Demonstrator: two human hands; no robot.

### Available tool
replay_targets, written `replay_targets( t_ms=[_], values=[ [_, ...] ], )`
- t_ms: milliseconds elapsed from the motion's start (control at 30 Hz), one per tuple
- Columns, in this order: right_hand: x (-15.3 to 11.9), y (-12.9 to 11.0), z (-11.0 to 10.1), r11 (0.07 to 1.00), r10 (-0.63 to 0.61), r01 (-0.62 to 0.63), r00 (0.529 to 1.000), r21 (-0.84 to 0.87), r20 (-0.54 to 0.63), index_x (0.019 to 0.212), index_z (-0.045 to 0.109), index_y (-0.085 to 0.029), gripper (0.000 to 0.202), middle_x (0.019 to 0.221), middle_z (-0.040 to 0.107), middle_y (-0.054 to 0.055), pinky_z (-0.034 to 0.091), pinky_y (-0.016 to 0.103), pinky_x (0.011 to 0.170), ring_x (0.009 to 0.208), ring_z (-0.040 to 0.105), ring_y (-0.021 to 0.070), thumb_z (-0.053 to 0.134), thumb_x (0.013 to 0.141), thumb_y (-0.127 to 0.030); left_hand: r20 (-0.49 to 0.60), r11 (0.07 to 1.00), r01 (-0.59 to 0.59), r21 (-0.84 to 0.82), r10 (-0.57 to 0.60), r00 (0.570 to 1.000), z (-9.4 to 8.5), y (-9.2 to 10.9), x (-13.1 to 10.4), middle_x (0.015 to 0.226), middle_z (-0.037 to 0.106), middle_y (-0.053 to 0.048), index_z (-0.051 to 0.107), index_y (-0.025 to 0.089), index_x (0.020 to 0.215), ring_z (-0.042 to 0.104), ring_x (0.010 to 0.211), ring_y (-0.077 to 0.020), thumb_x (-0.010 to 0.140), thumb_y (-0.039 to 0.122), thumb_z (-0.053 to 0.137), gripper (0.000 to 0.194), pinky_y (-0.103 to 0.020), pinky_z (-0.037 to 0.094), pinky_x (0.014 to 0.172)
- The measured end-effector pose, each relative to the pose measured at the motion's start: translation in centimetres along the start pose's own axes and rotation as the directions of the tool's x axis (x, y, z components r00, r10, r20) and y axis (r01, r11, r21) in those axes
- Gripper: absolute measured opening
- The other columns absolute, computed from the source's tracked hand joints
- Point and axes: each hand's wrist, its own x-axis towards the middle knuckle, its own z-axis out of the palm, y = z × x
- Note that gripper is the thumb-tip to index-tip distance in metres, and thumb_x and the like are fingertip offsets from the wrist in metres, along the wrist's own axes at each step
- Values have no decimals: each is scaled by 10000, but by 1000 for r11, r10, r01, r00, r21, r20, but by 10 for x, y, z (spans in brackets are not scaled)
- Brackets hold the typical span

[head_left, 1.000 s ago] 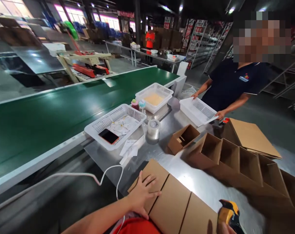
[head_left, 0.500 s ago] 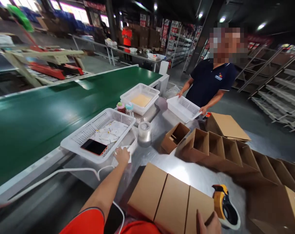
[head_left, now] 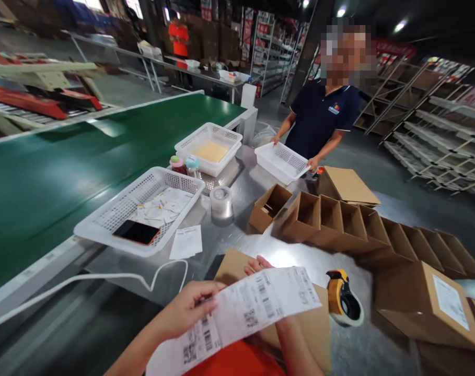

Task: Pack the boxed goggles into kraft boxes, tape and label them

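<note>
My left hand [head_left: 192,308] pinches the edge of a long strip of printed labels [head_left: 256,300] with barcodes, held above the cardboard boxes [head_left: 315,334] in front of me. My right hand [head_left: 261,266] is behind the strip; its fingertips show above the upper edge and the wrist below, while the strip hides the palm. Its visible fingers are stretched out. Two printed slips [head_left: 187,242] lie on the metal table beside a white basket [head_left: 104,230], which holds a phone [head_left: 136,232] and papers.
A yellow tape dispenser [head_left: 344,297] lies right of the boxes. Open cartons [head_left: 331,216] run along the right. A clear tape roll [head_left: 222,202] stands mid-table. Across the table, a person [head_left: 319,115] holds a white tray [head_left: 282,163]. A green conveyor [head_left: 65,177] passes at left.
My left hand has moved from beside the basket to over the boxes, and now holds the label strip. My right hand has moved from the right box to behind the strip. The view has shifted.
</note>
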Motion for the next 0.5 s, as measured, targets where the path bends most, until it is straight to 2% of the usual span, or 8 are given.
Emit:
replay_targets(
  t_ms=[67, 167, 200, 267, 367, 433, 500],
  values=[
    [-1, -16, 6, 990, 53, -58, 997, 127, 47, 1096, 684, -239, 549, 1191, 711, 98, 499, 472, 940, 1073, 662, 294, 657, 736, -652, -76, 992, 126, -15, -126, 989, 2, -8, -16, 953, 728, -82, 688, 166, 838, 634, 902, -242, 830, 529, 558, 385, -299, 493, 772],
    [-2, -34, 1, 964, 141, -161, 984, 212, 107, 1027, 700, -208, 630, 1105, 738, 108, 534, 470, 867, 994, 690, 291, 562, 743, -754, -146, 970, 237, -46, -241, 960, 4, -25, -30, 835, 693, -53, 674, 170, 817, 615, 833, -222, 809, 572, 558, 418, -291, 496, 747],
    [0, -37, -2, 961, 165, -183, 981, 206, 100, 998, 707, -203, 624, 1059, 751, 106, 548, 454, 825, 944, 702, 282, 581, 730, -752, -156, 969, 244, -43, -248, 956, 5, -30, -33, 844, 688, -55, 673, 171, 816, 609, 839, -224, 804, 572, 561, 417, -295, 496, 756],
    [6, -37, -4, 974, 171, -168, 985, 154, -5, 933, 720, -211, 499, 957, 771, 71, 563, 373, 730, 832, 712, 239, 740, 664, -630, -165, 969, 245, -12, -244, 956, 9, -38, -38, 878, 682, -66, 669, 169, 800, 598, 862, -232, 794, 565, 567, 409, -302, 492, 771],
    [15, -33, 2, 999, 52, -53, 979, -1, -199, 828, 732, -215, 396, 827, 774, 13, 534, 271, 628, 701, 687, 176, 899, 519, -398, -152, 958, 282, 54, -271, 950, 17, -47, -43, 876, 675, -69, 645, 162, 738, 587, 842, -227, 783, 567, 567, 415, -301, 485, 757],
    [16, -32, 9, 993, -50, 27, 978, -113, -202, 788, 740, -206, 379, 789, 769, 8, 522, 264, 619, 674, 668, 166, 904, 505, -396, -123, 950, 303, 77, -293, 948, 20, -50, -42, 880, 677, -65, 641, 160, 722, 589, 840, -224, 780, 563, 576, 413, -301, 482, 764],
    [14, -33, 17, 974, -114, 86, 985, -208, -131, 748, 744, -195, 349, 754, 758, 10, 512, 266, 623, 663, 647, 160, 887, 531, -428, -64, 960, 277, 46, -274, 960, 22, -48, -34, 920, 686, -62, 672, 158, 792, 599, 881, -234, 762, 542, 624, 388, -317, 479, 814]
  ],
)
